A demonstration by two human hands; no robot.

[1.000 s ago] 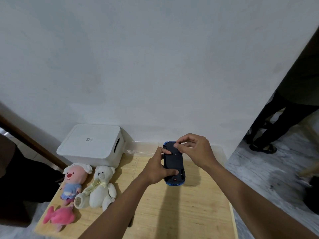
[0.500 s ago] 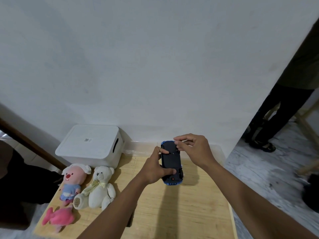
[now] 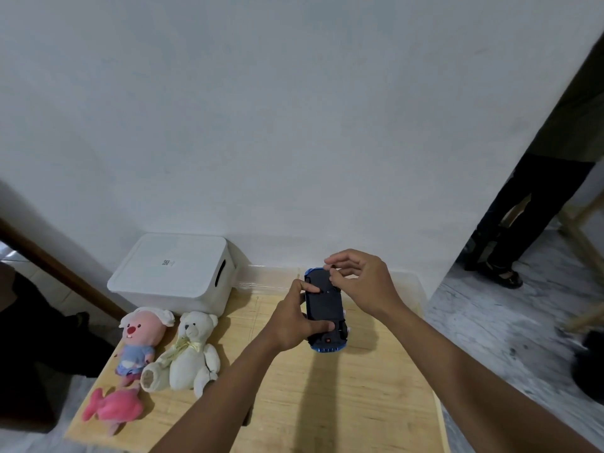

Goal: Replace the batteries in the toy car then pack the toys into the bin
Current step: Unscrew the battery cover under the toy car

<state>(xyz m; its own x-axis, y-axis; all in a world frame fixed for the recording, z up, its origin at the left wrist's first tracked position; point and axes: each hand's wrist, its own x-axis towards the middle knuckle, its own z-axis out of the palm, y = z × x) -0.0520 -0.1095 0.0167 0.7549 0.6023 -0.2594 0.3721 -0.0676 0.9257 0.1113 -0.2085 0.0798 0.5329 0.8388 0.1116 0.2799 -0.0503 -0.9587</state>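
The blue toy car (image 3: 324, 305) is turned upside down above the wooden table (image 3: 343, 397), its black underside facing me. My left hand (image 3: 294, 322) grips the car from its left side, thumb and index finger lying across the underside. My right hand (image 3: 359, 279) is over the car's far end, its curled fingertips touching the underside there. What those fingertips hold, if anything, is too small to tell. A white lidded bin (image 3: 173, 273) stands at the table's back left.
Three plush toys lie at the table's left: a pink-faced doll (image 3: 140, 338), a white teddy bear (image 3: 189, 351) and a pink fish (image 3: 114, 410). A clear plastic tray (image 3: 271, 279) sits against the wall. A person's legs (image 3: 519, 230) stand at the right.
The view has shifted slightly. My right hand's fingers have lifted a little and curled more at the car's far end. My left hand keeps its grip on the car.
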